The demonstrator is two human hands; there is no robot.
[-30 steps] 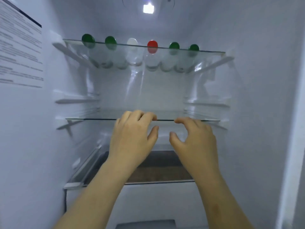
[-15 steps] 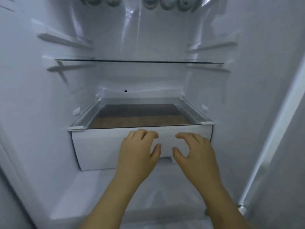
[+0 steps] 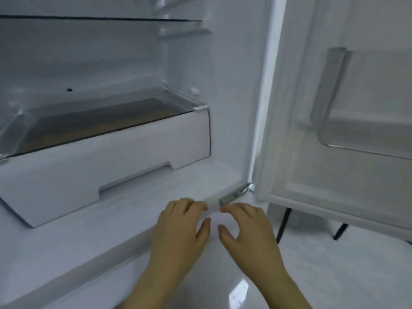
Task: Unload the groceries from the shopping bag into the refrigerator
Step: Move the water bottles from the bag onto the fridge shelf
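The white refrigerator stands open, its floor (image 3: 133, 210) bare in front of a white crisper drawer (image 3: 107, 161) under a glass cover (image 3: 89, 121). My left hand (image 3: 178, 235) and my right hand (image 3: 247, 233) hover side by side over the front lip of the refrigerator, near its lower right corner. Both have loosely curled fingers and hold nothing. No shopping bag or groceries are in view.
A glass shelf (image 3: 100, 18) crosses the top left. The open door (image 3: 334, 130) swings out at right, carrying a clear door bin (image 3: 365, 134); its metal hinge (image 3: 238, 192) sits just above my hands. Two black legs (image 3: 284, 224) stand on the pale floor beyond.
The view has dropped and turned right, from the upper shelf with bottles past the drawer to the refrigerator's lower right corner. Both hands came down with it, still holding nothing.
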